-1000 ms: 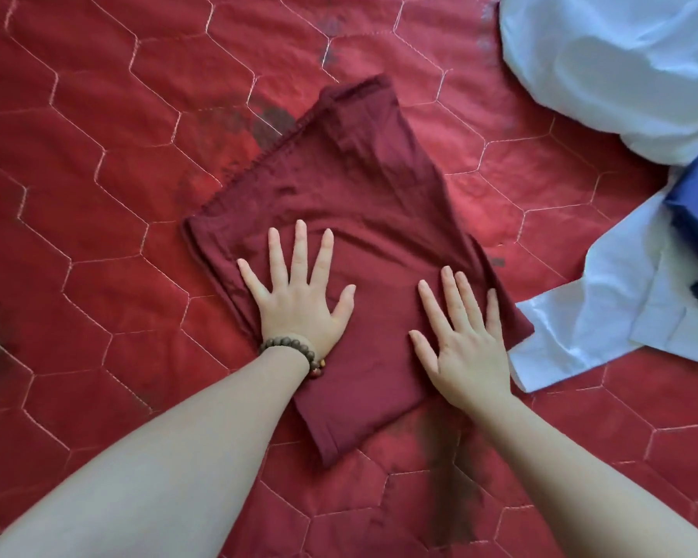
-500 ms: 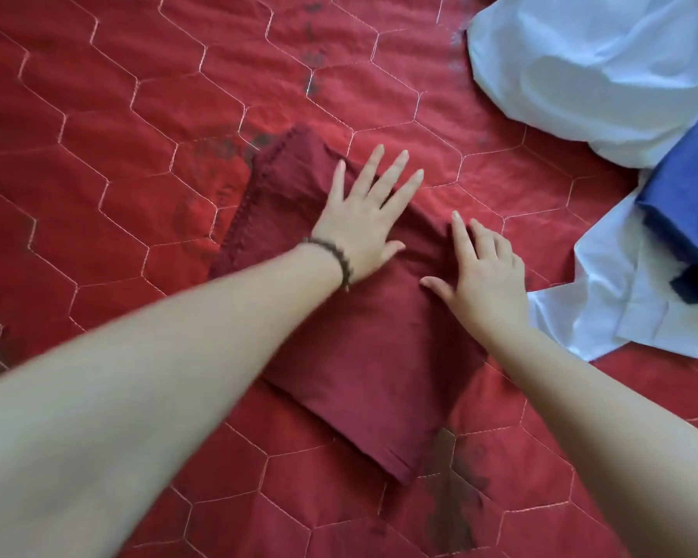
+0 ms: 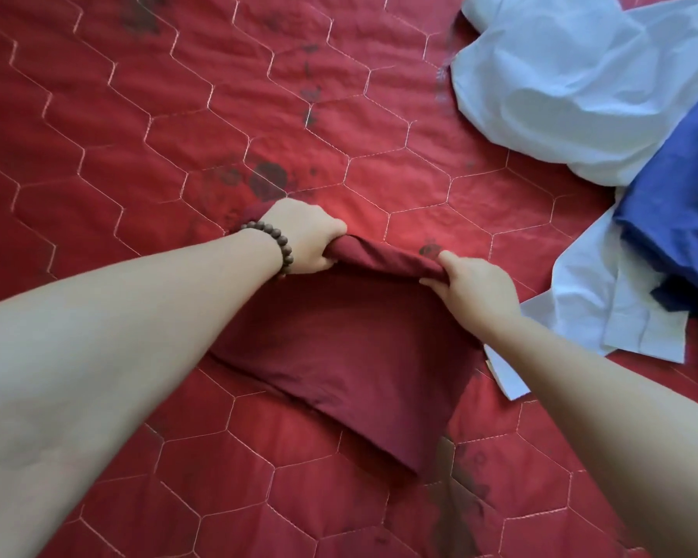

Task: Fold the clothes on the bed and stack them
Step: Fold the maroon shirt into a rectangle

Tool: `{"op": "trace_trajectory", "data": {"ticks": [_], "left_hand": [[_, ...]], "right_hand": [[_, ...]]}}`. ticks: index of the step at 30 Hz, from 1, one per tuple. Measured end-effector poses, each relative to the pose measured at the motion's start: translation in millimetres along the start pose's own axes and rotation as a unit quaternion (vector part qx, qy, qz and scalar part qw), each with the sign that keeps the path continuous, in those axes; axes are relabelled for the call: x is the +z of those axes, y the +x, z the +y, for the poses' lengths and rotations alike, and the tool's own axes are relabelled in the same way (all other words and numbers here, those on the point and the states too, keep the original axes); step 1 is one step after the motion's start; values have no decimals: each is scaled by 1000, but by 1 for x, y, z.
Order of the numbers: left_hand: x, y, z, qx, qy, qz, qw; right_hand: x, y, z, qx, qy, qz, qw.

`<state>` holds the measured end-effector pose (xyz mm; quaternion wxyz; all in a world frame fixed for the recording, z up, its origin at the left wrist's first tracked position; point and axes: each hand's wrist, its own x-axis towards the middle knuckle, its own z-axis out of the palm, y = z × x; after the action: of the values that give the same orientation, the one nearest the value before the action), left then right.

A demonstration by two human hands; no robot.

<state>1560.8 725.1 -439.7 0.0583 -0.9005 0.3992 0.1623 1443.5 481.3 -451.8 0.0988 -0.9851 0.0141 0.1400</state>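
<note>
A partly folded maroon garment lies in the middle of the red quilted bed cover. My left hand, with a bead bracelet on the wrist, grips the far left corner of the maroon garment. My right hand grips its far right corner. The far edge of the cloth is bunched and lifted between the two hands, curling back toward me. Its near part stays flat on the cover.
A crumpled pale blue garment lies at the upper right. A dark blue garment rests beside it at the right edge. A flat light blue garment spreads below them, close to my right forearm.
Both hands slid from pressing flat on the maroon garment to its far edge. They took hold of the two far corners and lifted that edge.
</note>
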Motion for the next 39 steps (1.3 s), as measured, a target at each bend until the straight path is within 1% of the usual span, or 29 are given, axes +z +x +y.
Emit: {"op": "trace_trajectory", "data": {"ticks": [4, 8, 11, 14, 17, 19, 20, 23, 24, 26, 29, 33, 35, 37, 39], "left_hand": [[-58, 0, -26, -43, 10, 87, 995], [-130, -1, -54, -80, 41, 194, 977], [-164, -8, -63, -84, 42, 239, 966], [-165, -24, -63, -79, 63, 241, 965], [-131, -41, -58, -86, 81, 220, 968], [-94, -50, -49, -97, 80, 179, 976], [-73, -55, -43, -106, 73, 145, 981], [-13, -77, -16, -133, 52, 22, 990], [4, -86, -8, -140, 43, -11, 989], [30, -104, 6, -158, 33, -52, 986], [47, -129, 10, -187, 22, -46, 981], [46, -151, 0, -234, 29, -10, 972], [45, -158, -6, -264, 25, -4, 964], [48, -166, -9, -296, 13, -19, 955], [54, -176, -7, -340, -20, -36, 940]], "right_hand": [[-60, 30, -1, -11, -1, 108, 994], [-139, 60, -1, -32, -4, 205, 978], [-178, 65, -4, -45, -7, 234, 971], [-190, 55, -7, -81, -13, 248, 965], [-168, 38, -9, -107, -28, 208, 972], [-131, 25, -11, -111, -64, 168, 977], [-108, 18, -13, -112, -82, 130, 982], [-43, -5, -21, -102, -120, -30, 987], [-25, -14, -24, -98, -128, -66, 985], [1, -31, -32, -94, -129, -106, 981], [21, -57, -47, -101, -116, -133, 979], [31, -85, -80, -144, -78, -159, 974], [35, -94, -103, -171, -62, -182, 966], [37, -101, -125, -211, -23, -228, 950], [34, -101, -140, -253, 21, -296, 921]]}}
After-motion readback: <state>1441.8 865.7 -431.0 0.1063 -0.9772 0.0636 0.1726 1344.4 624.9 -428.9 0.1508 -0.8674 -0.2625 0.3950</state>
